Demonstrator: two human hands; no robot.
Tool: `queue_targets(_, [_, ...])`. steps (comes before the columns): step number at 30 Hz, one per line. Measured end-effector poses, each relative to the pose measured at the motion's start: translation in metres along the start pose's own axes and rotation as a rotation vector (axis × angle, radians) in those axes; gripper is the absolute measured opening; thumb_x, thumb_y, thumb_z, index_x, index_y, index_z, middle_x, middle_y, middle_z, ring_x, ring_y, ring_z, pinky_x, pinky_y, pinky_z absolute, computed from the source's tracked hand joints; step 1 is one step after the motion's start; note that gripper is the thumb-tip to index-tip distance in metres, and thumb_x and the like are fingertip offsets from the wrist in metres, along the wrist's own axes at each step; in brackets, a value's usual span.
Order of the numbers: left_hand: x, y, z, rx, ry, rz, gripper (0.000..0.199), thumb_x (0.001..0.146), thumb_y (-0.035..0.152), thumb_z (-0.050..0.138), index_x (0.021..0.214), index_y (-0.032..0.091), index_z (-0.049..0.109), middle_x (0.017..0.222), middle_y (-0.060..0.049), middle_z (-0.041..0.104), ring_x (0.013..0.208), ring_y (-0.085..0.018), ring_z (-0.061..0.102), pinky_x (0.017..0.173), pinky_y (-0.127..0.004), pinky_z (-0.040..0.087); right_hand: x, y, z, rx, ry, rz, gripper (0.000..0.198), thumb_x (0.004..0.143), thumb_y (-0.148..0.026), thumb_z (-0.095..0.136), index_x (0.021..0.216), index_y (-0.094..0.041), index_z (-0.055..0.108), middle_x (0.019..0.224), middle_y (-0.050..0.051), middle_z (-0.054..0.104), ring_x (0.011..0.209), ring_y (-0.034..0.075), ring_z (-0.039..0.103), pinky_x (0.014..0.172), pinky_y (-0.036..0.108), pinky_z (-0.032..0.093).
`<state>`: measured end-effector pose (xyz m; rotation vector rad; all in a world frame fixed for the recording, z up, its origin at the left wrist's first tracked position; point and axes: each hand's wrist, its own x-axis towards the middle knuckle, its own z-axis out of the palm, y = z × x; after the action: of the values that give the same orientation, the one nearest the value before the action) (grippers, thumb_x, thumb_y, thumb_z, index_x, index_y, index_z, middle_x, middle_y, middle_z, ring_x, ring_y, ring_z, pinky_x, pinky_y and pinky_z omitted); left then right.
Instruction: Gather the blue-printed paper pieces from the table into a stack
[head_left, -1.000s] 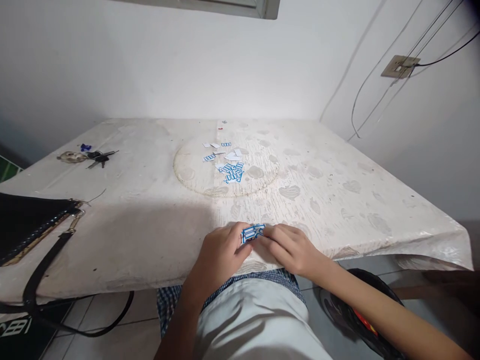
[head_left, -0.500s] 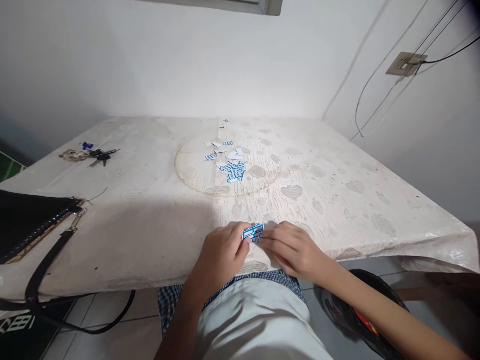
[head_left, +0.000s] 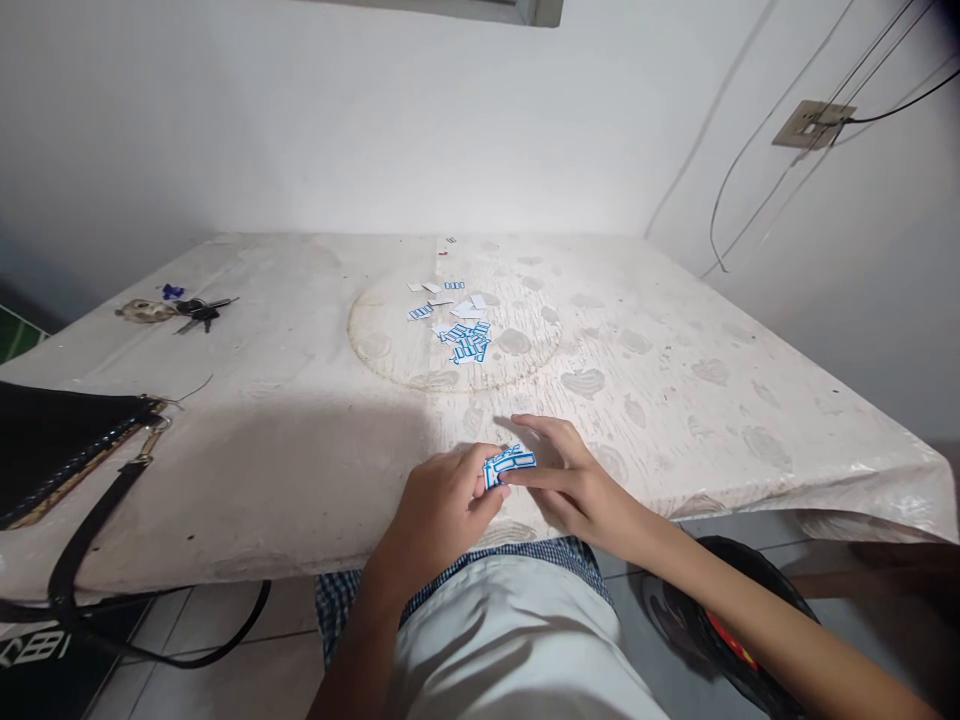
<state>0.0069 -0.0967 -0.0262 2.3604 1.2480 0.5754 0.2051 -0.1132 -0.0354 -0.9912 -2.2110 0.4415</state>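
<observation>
Near the front edge of the table, my left hand (head_left: 448, 500) is closed on a small bunch of white paper cutouts (head_left: 517, 461) printed with blue outlined boxes. My right hand (head_left: 581, 485) is beside it with its fingers spread. One of its fingers reaches across and touches the face of the cutouts, while another points up and away from them. Farther back lies a loose pile of similar blue-printed cutouts (head_left: 470, 345), with several plain white pieces (head_left: 468, 309) just behind it. How many pieces my left hand holds cannot be told.
On the left lie a bunch of keys (head_left: 201, 312) and a black bag (head_left: 71, 440), whose strap hangs over the table edge. A patterned plastic cloth (head_left: 675, 430) covers the table. Below right stands a black-lined bin (head_left: 739, 565). Cables run from a wall socket (head_left: 814, 124).
My right hand's fingers have spread apart, one lifting away from the cutouts. The cutouts in my left hand have shifted and sit at a different angle. The pile has not moved.
</observation>
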Motion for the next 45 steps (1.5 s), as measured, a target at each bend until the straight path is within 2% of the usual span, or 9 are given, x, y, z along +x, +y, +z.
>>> queue_targets(3, [0.0, 0.0, 0.0, 0.007, 0.006, 0.006, 0.021, 0.086, 0.019, 0.046, 0.106, 0.023, 0.052, 0.073, 0.003, 0.059, 0.066, -0.013, 0.055, 0.062, -0.023, 0.037, 0.002, -0.001, -0.01, 0.171, -0.058, 0.057, 0.044, 0.084, -0.003, 0.037, 0.106, -0.028, 0.065, 0.144, 0.003, 0.028, 0.131, 0.024, 0.029, 0.104, 0.049, 0.031])
queue_targets(5, [0.0, 0.001, 0.001, 0.007, 0.013, 0.01, 0.019, 0.086, 0.017, 0.045, 0.103, 0.023, 0.052, 0.072, 0.003, 0.058, 0.066, -0.013, 0.055, 0.063, -0.023, 0.037, 0.003, 0.0, -0.015, 0.278, -0.027, 0.12, 0.042, 0.085, -0.005, 0.037, 0.109, -0.027, 0.063, 0.137, 0.005, 0.038, 0.125, 0.023, 0.038, 0.1, 0.044, 0.037])
queue_targets(8, [0.0, 0.001, 0.0, -0.005, 0.03, 0.013, 0.019, 0.085, 0.016, 0.047, 0.101, 0.023, 0.052, 0.071, 0.004, 0.056, 0.066, -0.012, 0.054, 0.063, -0.023, 0.036, 0.003, 0.002, -0.014, 0.28, 0.042, 0.239, 0.038, 0.086, -0.013, 0.045, 0.122, -0.025, 0.051, 0.11, 0.007, 0.054, 0.092, 0.017, 0.055, 0.078, 0.033, 0.048])
queue_targets(12, [0.0, 0.002, -0.002, -0.06, 0.01, 0.021, 0.017, 0.084, 0.017, 0.047, 0.098, 0.023, 0.054, 0.066, 0.005, 0.051, 0.063, -0.011, 0.05, 0.061, -0.022, 0.035, 0.0, 0.0, -0.004, 0.242, -0.024, 0.287, 0.043, 0.087, -0.015, 0.047, 0.129, -0.025, 0.042, 0.085, 0.001, 0.055, 0.06, 0.01, 0.046, 0.058, 0.025, 0.043])
queue_targets(18, [-0.001, 0.001, -0.003, -0.17, -0.005, -0.013, 0.017, 0.081, 0.018, 0.054, 0.097, 0.023, 0.054, 0.068, 0.006, 0.05, 0.061, -0.009, 0.048, 0.061, -0.021, 0.037, 0.001, -0.006, -0.008, 0.232, -0.06, 0.261, 0.044, 0.085, -0.015, 0.049, 0.128, -0.026, 0.044, 0.087, 0.002, 0.052, 0.063, 0.01, 0.046, 0.058, 0.024, 0.041])
queue_targets(24, [-0.002, -0.002, -0.001, -0.237, -0.012, -0.018, 0.016, 0.08, 0.019, 0.056, 0.095, 0.024, 0.056, 0.067, 0.006, 0.05, 0.061, -0.009, 0.047, 0.061, -0.02, 0.037, 0.002, -0.005, -0.006, 0.253, -0.051, 0.228, 0.041, 0.085, -0.011, 0.047, 0.123, -0.026, 0.049, 0.107, 0.005, 0.055, 0.07, 0.011, 0.05, 0.061, 0.026, 0.043])
queue_targets(31, [-0.001, -0.004, -0.001, -0.259, 0.003, -0.057, 0.012, 0.082, 0.022, 0.055, 0.092, 0.024, 0.06, 0.059, 0.007, 0.044, 0.058, -0.009, 0.044, 0.06, -0.021, 0.036, 0.004, -0.004, 0.002, 0.285, 0.011, 0.191, 0.033, 0.083, -0.005, 0.045, 0.107, -0.023, 0.059, 0.092, 0.003, 0.057, 0.069, 0.01, 0.05, 0.058, 0.024, 0.04])
queue_targets(37, [-0.002, -0.002, -0.003, -0.29, -0.007, -0.104, 0.014, 0.086, 0.031, 0.05, 0.093, 0.024, 0.06, 0.06, 0.006, 0.047, 0.059, -0.01, 0.047, 0.058, -0.021, 0.035, 0.003, -0.004, 0.003, 0.28, 0.042, 0.205, 0.035, 0.081, -0.005, 0.049, 0.109, -0.023, 0.058, 0.092, 0.001, 0.058, 0.063, 0.009, 0.048, 0.057, 0.023, 0.04])
queue_targets(45, [-0.003, 0.001, -0.006, -0.304, -0.001, -0.089, 0.023, 0.092, 0.026, 0.036, 0.093, 0.023, 0.058, 0.074, 0.003, 0.058, 0.068, -0.011, 0.053, 0.061, -0.021, 0.037, 0.005, -0.009, 0.002, 0.301, -0.024, 0.213, 0.041, 0.084, -0.006, 0.045, 0.117, -0.027, 0.056, 0.105, 0.002, 0.061, 0.089, 0.013, 0.057, 0.075, 0.027, 0.045])
